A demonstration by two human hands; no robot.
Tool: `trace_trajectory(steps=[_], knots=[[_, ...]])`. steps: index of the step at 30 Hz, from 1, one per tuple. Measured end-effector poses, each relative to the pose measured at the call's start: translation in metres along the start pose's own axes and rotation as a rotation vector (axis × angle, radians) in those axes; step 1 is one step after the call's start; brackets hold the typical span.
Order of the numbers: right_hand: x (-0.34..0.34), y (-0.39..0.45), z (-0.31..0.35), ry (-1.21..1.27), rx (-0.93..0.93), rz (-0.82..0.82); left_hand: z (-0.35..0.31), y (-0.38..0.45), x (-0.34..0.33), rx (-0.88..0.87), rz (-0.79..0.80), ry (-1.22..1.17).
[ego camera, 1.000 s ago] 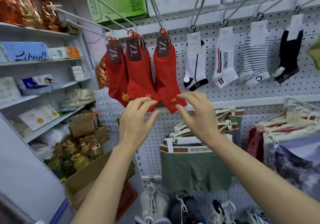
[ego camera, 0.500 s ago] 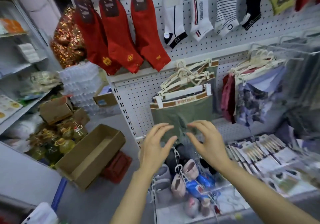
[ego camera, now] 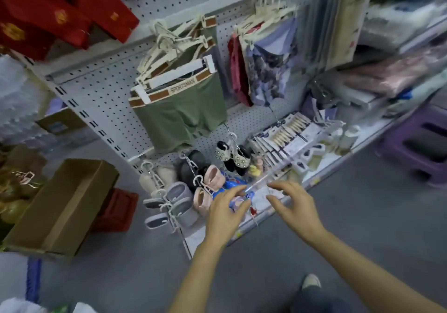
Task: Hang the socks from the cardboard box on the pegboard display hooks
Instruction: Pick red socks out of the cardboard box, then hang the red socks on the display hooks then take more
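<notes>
Above and behind the hands rises the white pegboard (ego camera: 101, 94), with red socks (ego camera: 72, 17) already hanging at its upper left, well above both hands. Left of the left hand (ego camera: 223, 212), on the grey floor (ego camera: 145, 271), sits the open cardboard box (ego camera: 60, 206); no socks show inside it from here. Both hands, the right hand (ego camera: 294, 209) included, hover empty with fingers loosely spread over the low shelf (ego camera: 321, 174) of small goods. Socks should be light, soft and floppy; taking one by its stiff card header near the hook seems best.
</notes>
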State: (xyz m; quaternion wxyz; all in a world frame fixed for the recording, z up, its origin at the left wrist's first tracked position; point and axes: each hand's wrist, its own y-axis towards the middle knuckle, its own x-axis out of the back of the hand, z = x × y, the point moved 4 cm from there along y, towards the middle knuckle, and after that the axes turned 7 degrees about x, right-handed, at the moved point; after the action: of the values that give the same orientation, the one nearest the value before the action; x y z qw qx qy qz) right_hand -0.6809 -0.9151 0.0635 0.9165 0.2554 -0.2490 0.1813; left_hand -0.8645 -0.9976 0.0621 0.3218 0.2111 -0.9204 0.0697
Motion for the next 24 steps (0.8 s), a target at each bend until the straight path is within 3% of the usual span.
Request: trace_trajectory(steps=[12, 24], knots=[[0.117, -0.066, -0.139, -0.146, -0.307, -0.107, -0.063, 0.026, -0.182, 0.0, 0.404, -0.021], [0.226, -0.1, -0.25, -0.196, -0.611, -0.219, -0.156, 0.067, -0.359, -0.046, 0.708, -0.034]])
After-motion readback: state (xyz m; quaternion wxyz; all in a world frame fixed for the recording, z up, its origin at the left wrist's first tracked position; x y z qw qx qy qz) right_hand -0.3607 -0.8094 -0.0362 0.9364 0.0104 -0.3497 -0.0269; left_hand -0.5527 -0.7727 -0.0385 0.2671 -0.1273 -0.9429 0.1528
